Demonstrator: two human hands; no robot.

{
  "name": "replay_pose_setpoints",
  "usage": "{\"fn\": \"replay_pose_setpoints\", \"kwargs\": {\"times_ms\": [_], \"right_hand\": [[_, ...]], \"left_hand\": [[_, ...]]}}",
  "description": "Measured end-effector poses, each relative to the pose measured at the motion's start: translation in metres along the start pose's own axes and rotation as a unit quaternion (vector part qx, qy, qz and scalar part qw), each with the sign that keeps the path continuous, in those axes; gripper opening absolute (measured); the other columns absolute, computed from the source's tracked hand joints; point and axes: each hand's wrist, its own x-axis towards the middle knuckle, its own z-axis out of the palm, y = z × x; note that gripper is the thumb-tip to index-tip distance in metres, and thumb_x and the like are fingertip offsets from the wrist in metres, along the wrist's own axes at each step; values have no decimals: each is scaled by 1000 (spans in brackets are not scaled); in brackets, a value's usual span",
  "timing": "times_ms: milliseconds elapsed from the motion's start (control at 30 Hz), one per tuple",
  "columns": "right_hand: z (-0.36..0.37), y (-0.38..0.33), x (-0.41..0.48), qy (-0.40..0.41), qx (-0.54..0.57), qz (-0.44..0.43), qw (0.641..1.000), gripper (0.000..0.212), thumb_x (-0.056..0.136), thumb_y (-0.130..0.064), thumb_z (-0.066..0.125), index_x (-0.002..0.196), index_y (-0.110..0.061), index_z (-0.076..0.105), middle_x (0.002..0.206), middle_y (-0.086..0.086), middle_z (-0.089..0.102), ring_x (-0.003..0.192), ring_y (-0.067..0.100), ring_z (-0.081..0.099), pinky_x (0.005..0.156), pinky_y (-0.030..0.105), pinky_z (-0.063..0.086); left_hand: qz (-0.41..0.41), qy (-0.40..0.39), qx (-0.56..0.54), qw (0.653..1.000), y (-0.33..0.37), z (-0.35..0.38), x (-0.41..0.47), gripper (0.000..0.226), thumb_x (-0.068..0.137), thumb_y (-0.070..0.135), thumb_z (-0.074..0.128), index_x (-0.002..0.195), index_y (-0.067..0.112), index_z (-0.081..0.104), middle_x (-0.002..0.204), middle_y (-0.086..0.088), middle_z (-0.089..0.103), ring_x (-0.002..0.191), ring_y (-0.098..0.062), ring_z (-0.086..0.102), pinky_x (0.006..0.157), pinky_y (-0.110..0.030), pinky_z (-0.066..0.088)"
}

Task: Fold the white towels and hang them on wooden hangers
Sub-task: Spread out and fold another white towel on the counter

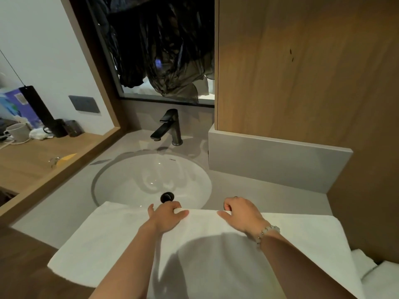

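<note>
A large white towel (112, 242) lies spread over the front of the grey counter and covers the near edge of the sink. My left hand (167, 215) grips the towel's far edge near the middle, fingers curled over the hem, thumb on the cloth. My right hand (239, 214), a bead bracelet on its wrist, grips the same far edge a little to the right. More white towel (371, 270) lies bunched at the lower right. No wooden hanger is in view.
A round white sink (129, 180) with a black drain (167, 197) and a black faucet (170, 128) sits behind the towel. A wooden panel (302, 72) rises at right. On the wooden shelf (32, 156) at left stand a mug (18, 132) and small items.
</note>
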Motion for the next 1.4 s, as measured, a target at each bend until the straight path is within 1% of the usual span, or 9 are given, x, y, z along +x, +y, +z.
{"fn": "replay_pose_setpoints", "kwargs": {"times_ms": [133, 267, 600, 733, 900, 1000, 1267, 1367, 1400], "right_hand": [[-11, 7, -11, 22, -38, 13, 999, 47, 93, -48, 45, 56, -24, 31, 57, -12, 34, 74, 20, 38, 77, 26, 29], [-15, 30, -17, 35, -32, 60, 997, 52, 95, -43, 42, 51, -18, 35, 54, -4, 37, 74, 25, 42, 69, 26, 29], [-1, 34, -8, 68, -118, 91, 987, 40, 97, -50, 33, 76, -22, 52, 90, 1, 67, 89, 22, 62, 72, 27, 39], [2, 34, -14, 119, -104, 112, 981, 38, 97, -48, 32, 79, -21, 52, 82, -2, 66, 78, 20, 58, 85, 29, 37], [-11, 57, -24, 126, -78, 153, 977, 49, 97, -42, 31, 78, -18, 69, 86, 3, 71, 91, 23, 62, 96, 31, 31], [-21, 84, -34, 111, -93, 165, 976, 51, 98, -41, 31, 78, -18, 71, 83, 2, 71, 89, 21, 62, 97, 30, 29], [-9, 89, -26, 140, -170, 233, 947, 52, 97, -46, 26, 81, -22, 69, 77, -2, 70, 79, 16, 64, 93, 32, 28], [-8, 83, -26, 181, -159, 233, 942, 35, 92, -43, 41, 87, -20, 67, 91, 0, 66, 94, 20, 57, 86, 36, 29], [-7, 75, -24, 203, -142, 217, 944, 29, 90, -40, 46, 88, -19, 66, 94, 3, 64, 97, 23, 55, 84, 36, 29]], "left_hand": [[0, 46, 10, 999, -2, 6, 0, 29, 92, 51, 45, 69, 33, 46, 73, 11, 56, 95, -11, 54, 111, -47, 5], [-7, 70, 72, 995, 1, 9, -1, 32, 94, 53, 40, 100, 29, 61, 99, 7, 55, 116, -13, 49, 112, -48, 5], [-7, 137, 205, 969, 6, 17, -13, 46, 98, 51, 28, 127, 21, 47, 133, 1, 43, 134, -19, 28, 114, -48, 6], [84, 273, 129, 950, 39, 32, -21, 43, 87, 43, 46, 110, 10, 61, 113, -9, 62, 116, -31, 55, 100, -44, 27], [204, 125, 118, 964, 89, 83, -53, 49, 86, 55, 29, 119, 23, 46, 117, 6, 66, 109, -14, 63, 97, -30, 37], [203, 59, 139, 967, 85, 100, -63, 55, 84, 55, 34, 124, 23, 55, 127, 6, 61, 116, -12, 59, 106, -30, 22], [164, 34, 194, 967, 85, 97, -69, 60, 82, 58, 37, 127, 25, 60, 137, 8, 52, 127, -9, 49, 110, -30, 7], [170, 48, 26, 984, 84, 72, -65, 60, 99, 48, 29, 150, 17, 24, 158, 4, 16, 145, -9, 11, 113, -21, -6], [125, 29, -58, 990, 82, 60, -63, 66, 96, 54, 27, 150, 17, 23, 157, 3, 18, 145, -10, 12, 113, -18, -1]]}}
